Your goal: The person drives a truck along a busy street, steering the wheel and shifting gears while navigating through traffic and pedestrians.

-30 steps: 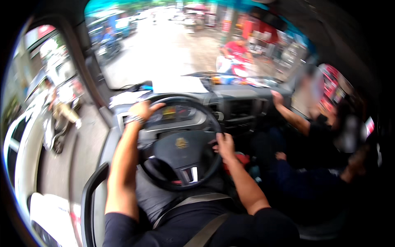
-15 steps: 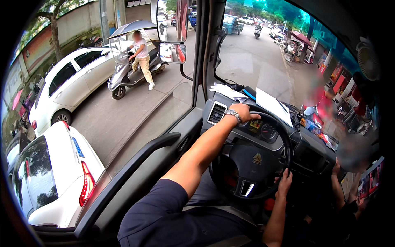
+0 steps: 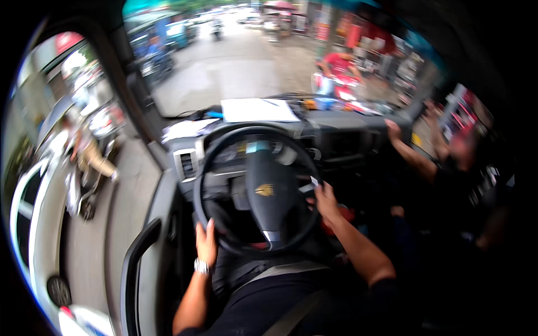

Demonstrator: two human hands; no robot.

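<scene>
A black steering wheel (image 3: pixel 200 182) with a gold emblem on its hub stands in front of me, its wide centre turned at a slant. My left hand (image 3: pixel 206 243) is closed on the lower left of the rim, thumb pointing up, a silver watch (image 3: pixel 202 266) on that wrist. On the right side of the rim, my right hand (image 3: pixel 328 203) is closed too, fingers partly hidden. Behind the wheel, the instrument cluster (image 3: pixel 230 151) shows only in part. Motion smears much of the picture.
White papers (image 3: pixel 260 110) lie on the dashboard. At the right sits another person (image 3: pixel 431 168), one hand near the dash. Outside are a person with a scooter (image 3: pixel 84 168), a white car (image 3: pixel 42 241), and a person in red (image 3: pixel 336 64) at the roadside.
My view has swung to the right. The steering wheel has rotated, and my left hand has gone from its top to its lower left. My right hand remains at the right side.
</scene>
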